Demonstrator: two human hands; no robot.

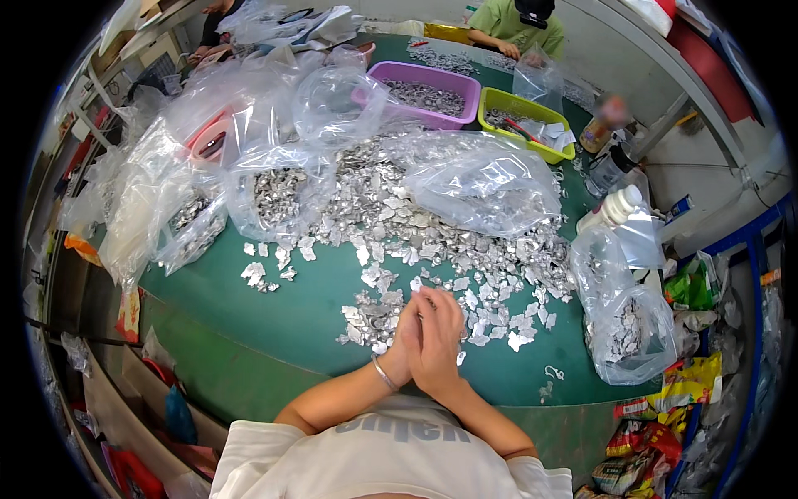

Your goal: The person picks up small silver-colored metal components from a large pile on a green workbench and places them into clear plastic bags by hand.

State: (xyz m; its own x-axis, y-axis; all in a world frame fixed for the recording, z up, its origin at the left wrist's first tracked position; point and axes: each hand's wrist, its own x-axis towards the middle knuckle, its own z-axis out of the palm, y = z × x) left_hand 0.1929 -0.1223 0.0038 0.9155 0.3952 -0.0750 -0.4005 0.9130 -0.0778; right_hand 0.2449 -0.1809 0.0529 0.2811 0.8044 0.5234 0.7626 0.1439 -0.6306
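Over green table, hands pressed together beside silvery pieces; cannot tell if holding anything.

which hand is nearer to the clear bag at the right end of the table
Right. The right hand is left of the bag and apart from it; the left hand lies against the right hand's other side, farther from the bag.

Pieces: silvery metal, rough, partly shiny
Bags: clear plastic, glossy, wrinkled
Far tubs: smooth plastic
Table: smooth, matt
Shirt: matt cloth
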